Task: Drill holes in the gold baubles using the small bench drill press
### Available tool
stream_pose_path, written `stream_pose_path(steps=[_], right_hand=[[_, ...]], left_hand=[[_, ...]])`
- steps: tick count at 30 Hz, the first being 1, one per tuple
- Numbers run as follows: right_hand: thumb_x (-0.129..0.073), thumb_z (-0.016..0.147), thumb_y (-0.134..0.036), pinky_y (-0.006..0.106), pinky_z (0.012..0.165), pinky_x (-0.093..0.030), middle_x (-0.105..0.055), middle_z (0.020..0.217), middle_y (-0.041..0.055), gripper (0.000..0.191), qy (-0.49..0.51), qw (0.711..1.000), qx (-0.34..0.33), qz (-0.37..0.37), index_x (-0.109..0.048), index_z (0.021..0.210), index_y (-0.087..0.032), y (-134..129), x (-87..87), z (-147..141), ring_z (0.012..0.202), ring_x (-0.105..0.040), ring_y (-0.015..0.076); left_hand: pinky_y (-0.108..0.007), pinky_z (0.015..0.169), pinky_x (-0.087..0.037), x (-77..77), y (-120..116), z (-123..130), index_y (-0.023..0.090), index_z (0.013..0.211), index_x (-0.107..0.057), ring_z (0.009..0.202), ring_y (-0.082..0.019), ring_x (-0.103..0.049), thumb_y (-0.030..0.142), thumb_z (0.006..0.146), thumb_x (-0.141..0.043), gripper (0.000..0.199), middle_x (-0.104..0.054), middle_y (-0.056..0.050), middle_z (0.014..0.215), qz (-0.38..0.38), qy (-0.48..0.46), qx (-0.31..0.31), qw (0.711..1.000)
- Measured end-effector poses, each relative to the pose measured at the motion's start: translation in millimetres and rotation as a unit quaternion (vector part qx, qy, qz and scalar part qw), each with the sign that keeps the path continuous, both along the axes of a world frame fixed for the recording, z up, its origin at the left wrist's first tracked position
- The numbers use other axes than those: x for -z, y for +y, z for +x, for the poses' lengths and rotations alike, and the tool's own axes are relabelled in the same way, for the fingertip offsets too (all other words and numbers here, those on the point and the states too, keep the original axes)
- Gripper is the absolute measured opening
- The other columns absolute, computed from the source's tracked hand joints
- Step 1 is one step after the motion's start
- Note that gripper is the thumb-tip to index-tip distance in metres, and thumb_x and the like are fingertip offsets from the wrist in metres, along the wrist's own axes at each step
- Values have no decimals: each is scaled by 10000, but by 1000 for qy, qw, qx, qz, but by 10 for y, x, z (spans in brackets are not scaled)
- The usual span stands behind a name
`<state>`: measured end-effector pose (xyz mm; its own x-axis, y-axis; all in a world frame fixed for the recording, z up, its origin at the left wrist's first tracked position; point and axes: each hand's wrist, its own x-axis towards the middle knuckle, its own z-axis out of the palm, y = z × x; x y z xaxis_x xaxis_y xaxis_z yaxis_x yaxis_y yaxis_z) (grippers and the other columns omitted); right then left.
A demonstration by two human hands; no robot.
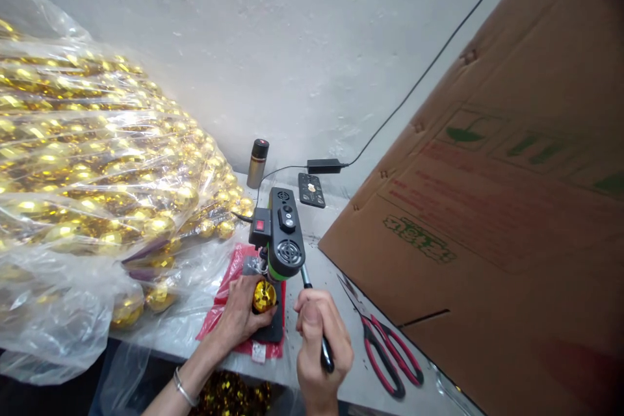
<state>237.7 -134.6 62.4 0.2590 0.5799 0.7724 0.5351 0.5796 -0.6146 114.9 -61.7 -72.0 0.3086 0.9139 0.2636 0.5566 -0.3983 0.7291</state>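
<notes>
Under the head of a small black bench press (287, 231), my left hand (242, 312) grips a shiny gold mirrored ball (264, 296) between thumb and fingers. My right hand (322, 335) is closed around the press's lever handle (327, 354), which slopes down towards me. The press has a green band, vent grilles and a side box with a red switch (260, 225). Its dark base (274, 331) stands on a red plastic sheet (219, 312). The press's tip, where it meets the ball, is too small to make out.
Clear plastic bags of gold balls (112, 162) fill the left side. A large cardboard box (439, 208) leans in at the right, beside red-and-black scissors (385, 344). Behind the press are a bottle (257, 166), a phone (311, 190) and a power adapter (324, 166) with its cord.
</notes>
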Motion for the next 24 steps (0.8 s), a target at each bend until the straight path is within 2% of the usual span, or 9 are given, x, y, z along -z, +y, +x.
stream_pose_path(steps=[5, 8, 11, 16, 24], right_hand=[[-448, 1065, -125, 250, 589, -448, -551, 730, -14, 300, 3, 1000, 4, 27, -529, 791, -219, -3, 246, 11, 669, -582, 121], [-444, 1080, -184, 270, 572, -440, -582, 750, -1, 308, 10, 999, 19, 39, -552, 794, -220, 10, 432, 1, 658, -585, 134], [-440, 1095, -231, 277, 584, -442, -587, 752, -7, 329, 35, 998, 29, 45, -546, 784, -223, 32, 545, -29, 645, -579, 131], [-447, 1103, -261, 272, 598, -444, -565, 757, -19, 346, 76, 994, 39, 64, -536, 771, -219, 68, 588, -89, 644, -553, 118], [-422, 1108, -257, 271, 580, -444, -528, 767, -17, 356, 101, 992, 37, 72, -514, 767, -215, 88, 610, -140, 621, -520, 114]], left_hand=[[-492, 955, -511, 71, -10, -5, 212, 1197, -664, 1022, -322, -675, 297, 774, -805, 454, -739, -82, 1074, -1, -10, 0, 1000], [-490, 953, -505, 47, -21, 0, 212, 1162, -664, 1017, -322, -668, 268, 767, -795, 420, -733, -78, 1063, -11, -4, -1, 1000], [-479, 938, -509, -1, -33, 0, 216, 1156, -667, 1007, -316, -666, 261, 779, -781, 396, -729, -67, 1055, -19, -2, 4, 1000], [-467, 924, -513, -34, -36, -4, 222, 1180, -669, 1011, -315, -664, 267, 773, -796, 429, -734, -74, 1078, -21, -9, 4, 1000], [-470, 929, -511, -1, -23, 8, 207, 1209, -671, 1023, -319, -677, 247, 751, -815, 481, -744, -82, 1090, -24, -16, 11, 1000]])
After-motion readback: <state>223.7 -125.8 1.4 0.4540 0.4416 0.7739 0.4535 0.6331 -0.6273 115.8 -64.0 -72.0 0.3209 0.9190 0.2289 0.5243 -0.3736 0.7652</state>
